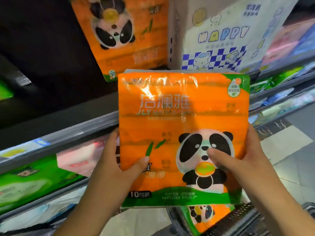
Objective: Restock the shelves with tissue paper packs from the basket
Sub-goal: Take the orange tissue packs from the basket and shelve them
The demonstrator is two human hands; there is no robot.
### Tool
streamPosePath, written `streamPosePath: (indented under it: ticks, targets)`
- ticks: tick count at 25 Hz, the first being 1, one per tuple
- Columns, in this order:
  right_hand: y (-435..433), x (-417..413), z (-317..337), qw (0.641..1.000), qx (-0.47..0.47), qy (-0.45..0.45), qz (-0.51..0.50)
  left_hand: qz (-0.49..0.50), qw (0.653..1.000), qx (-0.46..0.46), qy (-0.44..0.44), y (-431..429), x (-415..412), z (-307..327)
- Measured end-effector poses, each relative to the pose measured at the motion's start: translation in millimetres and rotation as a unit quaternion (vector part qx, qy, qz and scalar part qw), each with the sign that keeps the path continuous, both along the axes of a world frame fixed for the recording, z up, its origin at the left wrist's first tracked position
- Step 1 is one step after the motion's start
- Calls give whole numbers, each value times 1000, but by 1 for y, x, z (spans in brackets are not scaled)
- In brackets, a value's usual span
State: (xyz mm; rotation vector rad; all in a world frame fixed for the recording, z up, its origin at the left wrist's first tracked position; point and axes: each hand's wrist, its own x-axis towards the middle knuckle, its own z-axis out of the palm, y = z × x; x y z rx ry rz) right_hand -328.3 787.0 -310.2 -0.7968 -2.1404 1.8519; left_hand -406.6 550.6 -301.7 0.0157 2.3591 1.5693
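An orange tissue pack (pixel 170 120) with a panda print is held up in front of the shelves, its face toward me. My left hand (pixel 117 166) grips its lower left edge, thumb on the front. My right hand (pixel 238 157) grips its right edge, thumb across the panda. Below it, a dark mesh basket (pixel 245 217) holds another orange panda pack (pixel 204 217). A matching orange pack (pixel 126 34) stands on the upper shelf (pixel 68 116).
A white and blue "HAPPY" tissue pack (pixel 221 40) stands right of the orange pack on the upper shelf. Green packs (pixel 30 179) and pink packs (pixel 78 159) fill the lower shelf. The upper shelf's left part is dark. Tiled floor (pixel 289 147) lies at right.
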Motion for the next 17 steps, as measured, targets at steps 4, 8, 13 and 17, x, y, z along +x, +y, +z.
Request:
streamPosePath:
  ticks: [4,8,13,17]
  targets:
    - [-15,-30,35,997,50,53,27,25,999,-2,44,-22,-23,35]
    - [-31,-66,55,992,60,101,34,72,993,-10,93,-43,-52,61]
    - [-42,-118,74,980,83,149,104,92,983,36,154,-59,-91,82]
    - [-36,-148,71,972,113,172,112,98,974,36,199,-52,-111,73]
